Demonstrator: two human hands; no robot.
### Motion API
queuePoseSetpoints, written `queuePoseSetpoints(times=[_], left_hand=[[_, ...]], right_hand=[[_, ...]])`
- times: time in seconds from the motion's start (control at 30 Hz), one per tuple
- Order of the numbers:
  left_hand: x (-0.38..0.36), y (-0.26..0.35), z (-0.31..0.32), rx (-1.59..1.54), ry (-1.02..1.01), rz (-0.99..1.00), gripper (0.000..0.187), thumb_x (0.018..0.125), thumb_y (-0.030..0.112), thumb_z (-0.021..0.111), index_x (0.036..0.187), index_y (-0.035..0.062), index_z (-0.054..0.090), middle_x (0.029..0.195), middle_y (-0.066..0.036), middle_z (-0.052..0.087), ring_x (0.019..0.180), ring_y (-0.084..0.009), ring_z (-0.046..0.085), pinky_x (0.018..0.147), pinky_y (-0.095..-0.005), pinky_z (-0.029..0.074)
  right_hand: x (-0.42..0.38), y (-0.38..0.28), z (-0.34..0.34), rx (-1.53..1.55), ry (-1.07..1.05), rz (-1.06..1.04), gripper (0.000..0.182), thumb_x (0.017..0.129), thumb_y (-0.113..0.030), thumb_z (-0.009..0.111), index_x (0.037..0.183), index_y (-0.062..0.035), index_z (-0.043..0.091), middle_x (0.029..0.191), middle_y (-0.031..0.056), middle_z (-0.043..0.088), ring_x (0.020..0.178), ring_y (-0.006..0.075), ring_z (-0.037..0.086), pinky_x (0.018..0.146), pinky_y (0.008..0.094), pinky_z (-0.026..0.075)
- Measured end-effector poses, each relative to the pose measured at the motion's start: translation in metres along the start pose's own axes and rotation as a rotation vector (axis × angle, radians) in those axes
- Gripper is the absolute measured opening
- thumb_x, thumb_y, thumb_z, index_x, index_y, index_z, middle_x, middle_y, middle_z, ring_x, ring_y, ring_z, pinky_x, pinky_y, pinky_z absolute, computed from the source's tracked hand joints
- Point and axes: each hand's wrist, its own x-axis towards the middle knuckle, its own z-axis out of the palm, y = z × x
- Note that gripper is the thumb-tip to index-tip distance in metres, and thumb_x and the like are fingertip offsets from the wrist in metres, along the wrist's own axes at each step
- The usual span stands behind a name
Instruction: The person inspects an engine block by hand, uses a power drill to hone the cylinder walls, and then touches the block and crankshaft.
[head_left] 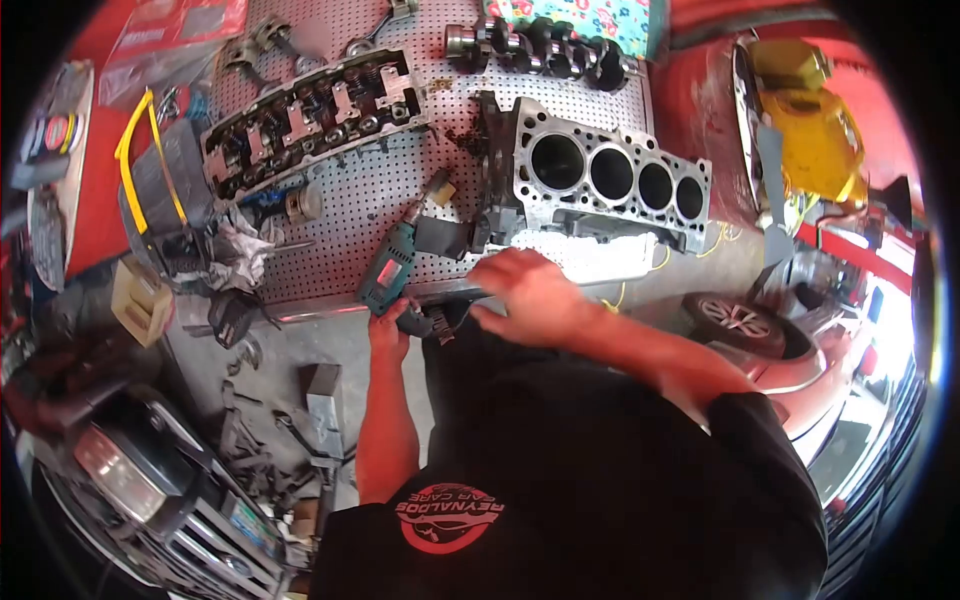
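Observation:
My left hand point(388, 328) is closed round the rear of a green power drill point(388, 265), at the front edge of the perforated metal bench top point(350, 215). The drill points away from me, and a small brownish attachment point(438, 190) sits at its tip. My right hand point(528, 295), slightly blurred, hovers right of the drill with thumb and fingers apart and nothing visible in it. Just beyond it stands an engine block point(612, 215) with its row of round cylinder bores facing up. A dark flat piece point(441, 237) lies between drill and block.
A cylinder head point(315, 125) lies at the bench's back left, a crankshaft point(545, 48) at the back right. Crumpled paper point(240, 250) and a yellow-framed hacksaw point(135, 160) are at the left. Metal parts point(250, 430) litter the floor beside a vehicle front point(150, 490).

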Motion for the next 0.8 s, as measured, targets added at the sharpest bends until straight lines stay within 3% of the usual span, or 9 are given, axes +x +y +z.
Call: queuePoseSetpoints(times=[0.07, 0.1, 0.2, 0.23, 0.33, 0.47, 0.53, 0.67, 0.8], left_hand=[[0.0, 0.012, 0.007, -0.025, -0.055, -0.037, 0.042, 0.087, 0.004, 0.074, 0.126, 0.0041, 0.059, 0.102, -0.01, 0.067, 0.089, -0.0263, 0.068, 0.08, -0.0454, 0.059], [0.001, 0.015, 0.002, -0.04, -0.084, -0.059, 0.042, 0.087, 0.006, 0.074, 0.127, 0.0044, 0.059, 0.103, -0.01, 0.067, 0.09, -0.0259, 0.068, 0.081, -0.0452, 0.059], [-0.009, 0.026, -0.002, -0.014, -0.099, -0.095, 0.048, 0.087, 0.014, 0.076, 0.131, 0.0063, 0.059, 0.107, -0.008, 0.067, 0.094, -0.0249, 0.067, 0.082, -0.0456, 0.059], [-0.017, 0.031, -0.002, -0.018, -0.1, -0.097, 0.049, 0.087, 0.014, 0.076, 0.132, 0.0065, 0.059, 0.108, -0.008, 0.067, 0.095, -0.0248, 0.067, 0.083, -0.0455, 0.059], [-0.059, 0.058, 0.014, -0.03, -0.088, -0.024, 0.054, 0.085, 0.015, 0.077, 0.134, 0.0047, 0.058, 0.111, -0.008, 0.068, 0.099, -0.0254, 0.067, 0.084, -0.0458, 0.058], [-0.149, 0.146, 0.065, 0.279, -0.043, 0.151, 0.065, 0.077, 0.008, 0.074, 0.138, 0.0014, 0.055, 0.12, -0.011, 0.067, 0.104, -0.0286, 0.067, 0.089, -0.0461, 0.058], [-0.18, 0.18, 0.094, 0.42, -0.084, 0.244, 0.068, 0.074, 0.008, 0.075, 0.139, 0.0002, 0.055, 0.121, -0.013, 0.067, 0.105, -0.0283, 0.068, 0.091, -0.0443, 0.057], [-0.216, 0.226, 0.184, 0.786, -0.122, 0.479, 0.085, 0.069, 0.004, 0.08, 0.147, -0.0062, 0.048, 0.125, -0.012, 0.067, 0.106, -0.0262, 0.069, 0.096, -0.0394, 0.055], [-0.228, 0.246, 0.265, 1.168, -0.27, 0.258, 0.089, 0.071, 0.003, 0.082, 0.151, -0.0051, 0.044, 0.128, -0.013, 0.066, 0.107, -0.024, 0.068, 0.097, -0.0384, 0.055]], right_hand=[[-0.002, -0.017, 0.031, 0.077, -0.132, 0.103, 0.04, 0.089, -0.032, 0.077, 0.119, -0.0068, 0.07, 0.118, 0.011, 0.071, 0.12, 0.0307, 0.063, 0.103, 0.0445, 0.052], [-0.002, -0.02, 0.045, 0.162, -0.174, 0.134, 0.044, 0.088, -0.032, 0.076, 0.124, -0.0085, 0.068, 0.128, 0.0113, 0.067, 0.129, 0.0318, 0.058, 0.108, 0.0459, 0.049], [0.006, -0.025, 0.07, 0.036, -0.045, -0.001, 0.053, 0.085, -0.031, 0.078, 0.132, -0.0111, 0.063, 0.139, 0.0109, 0.06, 0.135, 0.0348, 0.052, 0.113, 0.0488, 0.043], [0.017, -0.029, 0.066, 0.044, -0.148, -0.006, 0.065, 0.084, -0.028, 0.076, 0.145, -0.0154, 0.054, 0.152, 0.0118, 0.051, 0.145, 0.0374, 0.043, 0.119, 0.0559, 0.037], [0.045, -0.043, 0.072, -0.331, 0.069, -0.206, 0.066, 0.089, -0.024, 0.068, 0.152, -0.0193, 0.049, 0.158, 0.0132, 0.046, 0.151, 0.0365, 0.038, 0.124, 0.0625, 0.029], [0.074, -0.096, 0.031, -0.359, 0.31, -0.442, 0.063, 0.096, -0.027, 0.055, 0.157, -0.0204, 0.044, 0.16, 0.0149, 0.045, 0.152, 0.0389, 0.038, 0.128, 0.0689, 0.017], [0.069, -0.108, 0.009, -0.297, 0.443, -0.399, 0.055, 0.094, -0.028, 0.056, 0.148, -0.0175, 0.053, 0.145, 0.0146, 0.057, 0.143, 0.0381, 0.049, 0.127, 0.0686, 0.021], [0.043, -0.112, -0.053, -0.193, 0.731, -0.374, 0.043, 0.088, -0.026, 0.061, 0.129, -0.0145, 0.061, 0.122, 0.0107, 0.064, 0.118, 0.032, 0.062, 0.117, 0.0611, 0.041], [0.011, -0.065, -0.088, 0.001, 0.982, -0.344, 0.039, 0.081, -0.023, 0.067, 0.119, -0.0142, 0.061, 0.115, 0.0095, 0.064, 0.105, 0.0289, 0.063, 0.098, 0.0504, 0.053]])
